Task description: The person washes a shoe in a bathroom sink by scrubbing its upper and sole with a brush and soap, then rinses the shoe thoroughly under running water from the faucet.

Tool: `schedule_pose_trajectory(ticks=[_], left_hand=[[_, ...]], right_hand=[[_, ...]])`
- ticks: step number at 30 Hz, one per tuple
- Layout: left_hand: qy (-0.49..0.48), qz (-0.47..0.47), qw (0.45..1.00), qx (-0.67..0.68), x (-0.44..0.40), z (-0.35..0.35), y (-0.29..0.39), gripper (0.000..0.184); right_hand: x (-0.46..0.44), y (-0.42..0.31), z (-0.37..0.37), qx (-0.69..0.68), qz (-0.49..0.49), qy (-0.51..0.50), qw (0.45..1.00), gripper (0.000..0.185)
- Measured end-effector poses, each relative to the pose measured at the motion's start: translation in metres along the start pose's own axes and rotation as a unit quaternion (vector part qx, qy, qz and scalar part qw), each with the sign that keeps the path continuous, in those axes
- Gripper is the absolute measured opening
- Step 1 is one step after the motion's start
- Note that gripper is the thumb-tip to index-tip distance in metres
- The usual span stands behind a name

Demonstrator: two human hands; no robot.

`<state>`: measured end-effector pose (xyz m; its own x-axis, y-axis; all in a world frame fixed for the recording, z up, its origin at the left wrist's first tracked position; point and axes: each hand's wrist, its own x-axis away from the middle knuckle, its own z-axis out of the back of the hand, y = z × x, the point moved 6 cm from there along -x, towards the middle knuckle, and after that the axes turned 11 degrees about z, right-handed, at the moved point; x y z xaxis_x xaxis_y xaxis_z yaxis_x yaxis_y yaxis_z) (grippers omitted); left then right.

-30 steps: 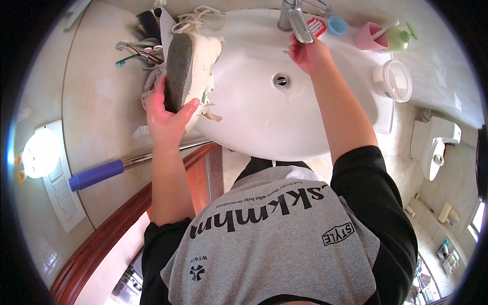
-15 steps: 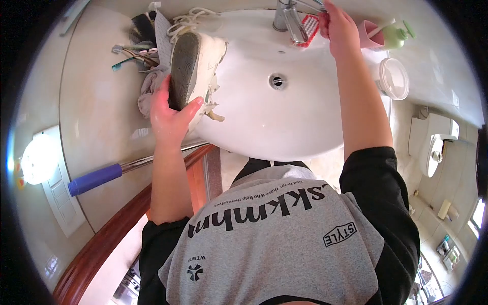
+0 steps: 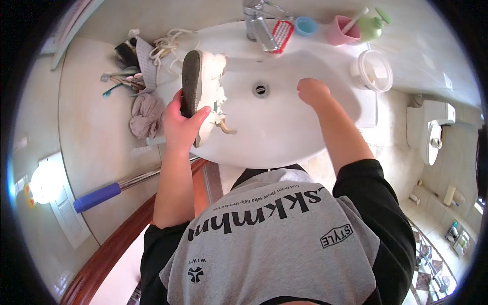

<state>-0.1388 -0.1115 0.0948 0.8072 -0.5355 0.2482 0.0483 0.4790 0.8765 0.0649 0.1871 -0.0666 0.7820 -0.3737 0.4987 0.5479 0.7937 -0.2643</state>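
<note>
Left hand (image 3: pixel 182 123): fingers and thumb clamping one white sneaker (image 3: pixel 209 76), its bulk extending beyond them; steady pressure on the sole is probably serving best. Right hand (image 3: pixel 313 92): fingers sitting curled together, washbasin (image 3: pixel 274 134) lying beneath.

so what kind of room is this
Most likely a bathroom, perhaps in a home: there is a white washbasin with a metal tap, a green pump bottle near its edge, and what looks like a toilet off to the right.
</note>
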Motion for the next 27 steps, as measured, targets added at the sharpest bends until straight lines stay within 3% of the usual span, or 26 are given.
schedule_pose_trajectory(ticks=[1, 3, 5, 7, 8, 10, 11, 13, 17, 19, 21, 22, 23, 25, 27], left_hand=[[-0.005, -0.003, 1.000, 0.001, -0.001, -0.004, 0.001, 0.062], [0.010, 0.002, 0.991, -0.137, -0.010, -0.009, -0.011, 0.062], [0.005, 0.013, 0.989, -0.146, -0.008, -0.017, -0.030, 0.069], [0.039, -0.026, 0.960, -0.277, -0.004, -0.030, -0.026, 0.075], [0.018, -0.012, 0.956, -0.294, -0.004, -0.040, -0.029, 0.080], [0.010, -0.073, 0.935, -0.346, -0.004, -0.064, -0.024, 0.080], [-0.004, -0.098, 0.924, -0.369, -0.002, -0.079, -0.014, 0.080], [-0.029, -0.113, 0.909, -0.399, -0.002, -0.108, -0.004, 0.081], [-0.063, -0.124, 0.868, -0.477, -0.006, -0.168, -0.011, 0.086], [-0.065, -0.121, 0.850, -0.509, -0.013, -0.179, -0.029, 0.089], [-0.186, -0.089, 0.841, -0.500, -0.014, -0.191, -0.051, 0.094], [-0.198, -0.100, 0.865, -0.450, -0.012, -0.186, -0.053, 0.094], [-0.200, -0.095, 0.866, -0.449, -0.008, -0.180, -0.060, 0.094], [-0.099, -0.134, 0.835, -0.524, 0.004, -0.158, -0.061, 0.095], [-0.102, -0.140, 0.837, -0.519, 0.020, -0.142, -0.073, 0.098]], right_hand=[[0.009, -0.005, 0.005, -0.001, -0.006, 0.002, 1.000, 0.038], [0.012, 0.005, 0.022, -0.253, -0.099, 0.110, 0.956, 0.039], [0.019, 0.003, 0.059, -0.236, -0.115, 0.137, 0.955, 0.040], [0.017, 0.005, 0.097, -0.263, -0.075, 0.252, 0.928, 0.055], [0.008, 0.009, 0.095, -0.264, -0.077, 0.253, 0.928, 0.055], [-0.003, 0.015, 0.110, -0.158, -0.047, 0.446, 0.880, 0.074], [-0.014, 0.018, 0.111, -0.158, -0.047, 0.447, 0.879, 0.074], [-0.034, 0.026, 0.114, -0.186, -0.055, 0.487, 0.852, 0.096], [-0.071, 0.044, 0.118, -0.194, -0.047, 0.446, 0.873, 0.097], [-0.077, 0.041, 0.125, -0.174, -0.020, 0.450, 0.876, 0.088], [-0.073, 0.037, 0.130, -0.172, -0.022, 0.441, 0.881, 0.086], [-0.071, 0.036, 0.130, -0.171, -0.026, 0.432, 0.885, 0.083], [-0.071, 0.039, 0.126, -0.172, -0.026, 0.427, 0.887, 0.083], [-0.068, 0.048, 0.122, -0.230, -0.037, 0.450, 0.862, 0.083], [-0.034, 0.033, 0.126, -0.279, -0.039, 0.444, 0.851, 0.081]])
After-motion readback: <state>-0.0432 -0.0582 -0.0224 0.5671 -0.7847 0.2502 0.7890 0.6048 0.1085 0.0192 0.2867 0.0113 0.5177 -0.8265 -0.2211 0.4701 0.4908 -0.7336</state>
